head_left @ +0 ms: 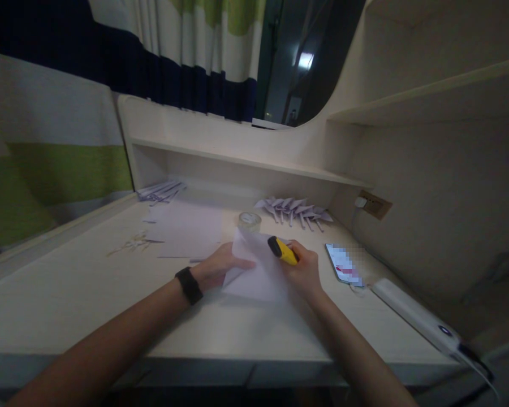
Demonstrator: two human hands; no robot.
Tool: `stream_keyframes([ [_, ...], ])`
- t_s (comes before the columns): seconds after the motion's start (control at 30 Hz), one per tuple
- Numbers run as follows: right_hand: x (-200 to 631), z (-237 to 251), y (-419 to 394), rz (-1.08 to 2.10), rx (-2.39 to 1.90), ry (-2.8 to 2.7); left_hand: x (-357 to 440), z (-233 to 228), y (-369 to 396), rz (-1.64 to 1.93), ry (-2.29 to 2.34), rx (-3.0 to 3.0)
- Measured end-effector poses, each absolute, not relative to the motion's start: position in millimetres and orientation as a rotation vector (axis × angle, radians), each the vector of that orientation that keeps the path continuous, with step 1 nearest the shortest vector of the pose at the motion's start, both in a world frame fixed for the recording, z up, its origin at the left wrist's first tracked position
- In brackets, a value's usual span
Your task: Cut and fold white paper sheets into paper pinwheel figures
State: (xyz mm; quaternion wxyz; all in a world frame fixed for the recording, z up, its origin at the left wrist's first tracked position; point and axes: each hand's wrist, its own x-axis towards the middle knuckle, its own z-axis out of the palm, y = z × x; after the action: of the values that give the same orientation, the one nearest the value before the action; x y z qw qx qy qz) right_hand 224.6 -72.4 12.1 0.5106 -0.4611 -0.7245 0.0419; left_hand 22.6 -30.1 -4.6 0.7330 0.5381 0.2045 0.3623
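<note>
My left hand (pixel 221 265), below a black wristband, pinches a folded sheet of white paper (pixel 258 277) by its left side, thumb on top. The paper is lifted and tilted over the desk. At its right side my right hand (pixel 303 268) is closed around a yellow and black utility knife (pixel 283 251). The knife's black end points up and to the left; its blade cannot be made out. Just behind the paper stands a roll of clear tape (pixel 249 221). Flat white sheets (pixel 186 229) lie to the left, beyond my left hand.
Several folded paper pinwheels (pixel 294 210) lie at the back right, and thin paper sticks (pixel 161 191) at the back left. Small pale scraps (pixel 136 243) are on the left. A lit phone (pixel 344 264) and a white power strip (pixel 415 316) with cables occupy the right side.
</note>
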Motion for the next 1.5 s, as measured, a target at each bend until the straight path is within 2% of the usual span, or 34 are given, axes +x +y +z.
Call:
stream_keyframes([
  [0.27,238,10,-55,0.307,-1.379,-1.605,21,3,-33,0.755,0.493,1.213],
  [0.4,242,14,-52,0.304,-1.402,-1.502,24,5,-36,0.843,0.569,1.235],
  [0.5,247,23,-56,0.389,-1.298,-1.304,25,3,-34,0.952,0.687,1.262],
  [0.67,256,39,-66,0.853,-0.874,-1.158,25,-5,-25,1.006,0.915,1.385],
  [0.73,256,42,-68,0.939,-0.793,-1.183,24,-6,-23,0.983,0.976,1.464],
  [0.97,243,29,-65,0.593,-0.882,-1.238,24,-3,-25,0.923,1.033,1.432],
  [1.5,217,10,-85,0.439,-0.941,-1.568,24,11,-33,0.986,0.991,1.373],
])
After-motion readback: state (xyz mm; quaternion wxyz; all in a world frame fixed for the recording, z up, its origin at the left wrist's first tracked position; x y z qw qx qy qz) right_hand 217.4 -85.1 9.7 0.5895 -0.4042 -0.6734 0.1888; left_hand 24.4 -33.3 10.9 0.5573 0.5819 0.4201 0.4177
